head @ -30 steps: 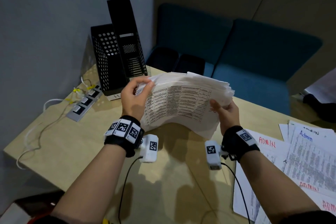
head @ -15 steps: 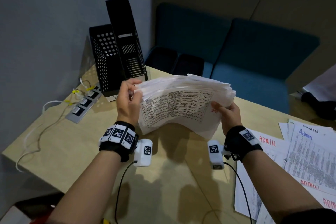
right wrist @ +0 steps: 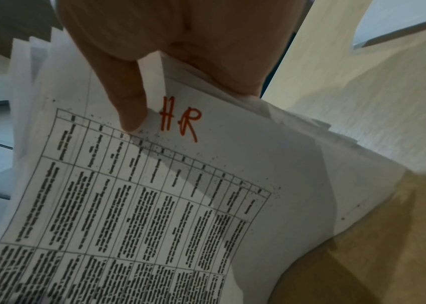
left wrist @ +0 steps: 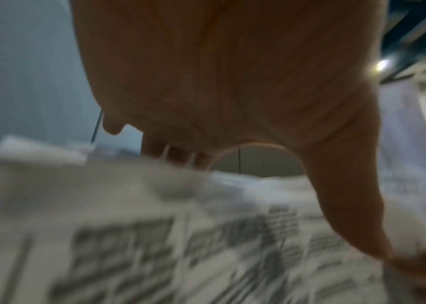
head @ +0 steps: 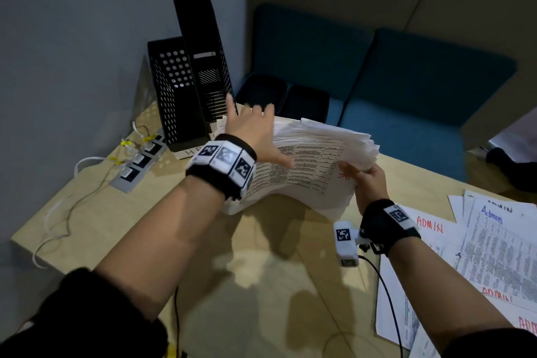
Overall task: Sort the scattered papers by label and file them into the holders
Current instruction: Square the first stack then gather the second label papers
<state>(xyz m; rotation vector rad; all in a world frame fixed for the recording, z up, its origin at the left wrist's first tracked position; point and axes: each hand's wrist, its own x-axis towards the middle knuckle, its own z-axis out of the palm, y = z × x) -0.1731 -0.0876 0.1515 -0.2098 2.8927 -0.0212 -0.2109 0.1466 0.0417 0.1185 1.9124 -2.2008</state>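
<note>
A: Right hand [head: 367, 183] pinches the HR stack [head: 313, 160] mid-frame; left hand [head: 252, 131] flat, fingers spread.

B: Holders [head: 189, 81] upper left look empty, I think. Admin sheets [head: 494, 241] wait lower right on the bench [head: 261, 285].

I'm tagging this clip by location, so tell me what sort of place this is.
Probably an office nook or meeting booth. Black perforated file holders stand on a light wooden desk with a built-in power strip, printed sheets marked ADMIN lie to the right, and a teal upholstered bench sits behind.
</note>
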